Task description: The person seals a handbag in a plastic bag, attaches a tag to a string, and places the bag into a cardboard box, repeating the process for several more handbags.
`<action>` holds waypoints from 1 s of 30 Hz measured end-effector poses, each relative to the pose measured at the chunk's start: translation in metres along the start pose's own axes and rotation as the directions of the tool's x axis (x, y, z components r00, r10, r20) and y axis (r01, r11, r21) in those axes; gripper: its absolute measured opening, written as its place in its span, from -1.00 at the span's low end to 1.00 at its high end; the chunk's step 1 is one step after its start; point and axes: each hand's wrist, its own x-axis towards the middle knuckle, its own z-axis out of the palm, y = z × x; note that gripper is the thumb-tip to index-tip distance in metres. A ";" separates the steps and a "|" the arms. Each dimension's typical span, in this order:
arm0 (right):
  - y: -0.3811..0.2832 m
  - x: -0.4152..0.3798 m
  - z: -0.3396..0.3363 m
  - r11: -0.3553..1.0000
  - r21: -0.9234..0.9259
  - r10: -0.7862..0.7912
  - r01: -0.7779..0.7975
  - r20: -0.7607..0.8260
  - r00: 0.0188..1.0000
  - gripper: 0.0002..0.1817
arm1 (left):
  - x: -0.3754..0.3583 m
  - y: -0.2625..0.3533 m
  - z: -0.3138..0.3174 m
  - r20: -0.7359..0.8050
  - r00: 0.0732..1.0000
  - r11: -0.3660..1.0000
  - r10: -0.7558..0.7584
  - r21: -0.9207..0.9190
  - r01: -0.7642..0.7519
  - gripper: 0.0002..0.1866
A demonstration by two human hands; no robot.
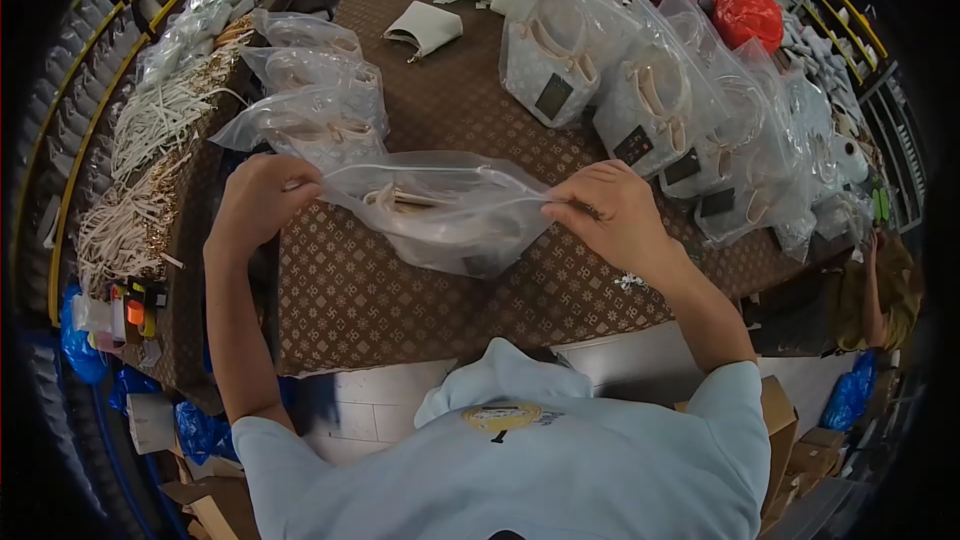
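A clear zip bag (450, 225) is stretched between my two hands, its mouth parted and facing up toward me. At the left end of the zip edge, my left hand (262, 198) pinches the plastic. The opposite corner is pinched by my right hand (615, 210). Inside the bag lies a pale handbag (405, 198) with beige handles, partly blurred by the plastic. Just beyond my left hand stand several bagged handbags (335, 135) in a row.
More bagged handbags (650, 110) with dark tags line the right of the patterned brown table (420, 315). A small white pouch (425, 28) lies at the back. Beige straps (140, 160) are heaped on the left. Another person's arm (872, 290) shows at far right.
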 end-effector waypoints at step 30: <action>0.042 0.005 0.010 0.855 0.509 0.154 -0.100 -0.065 0.986 -0.90 | 0.052 0.166 0.088 -0.210 0.769 0.797 0.604 0.165 -0.581 -0.84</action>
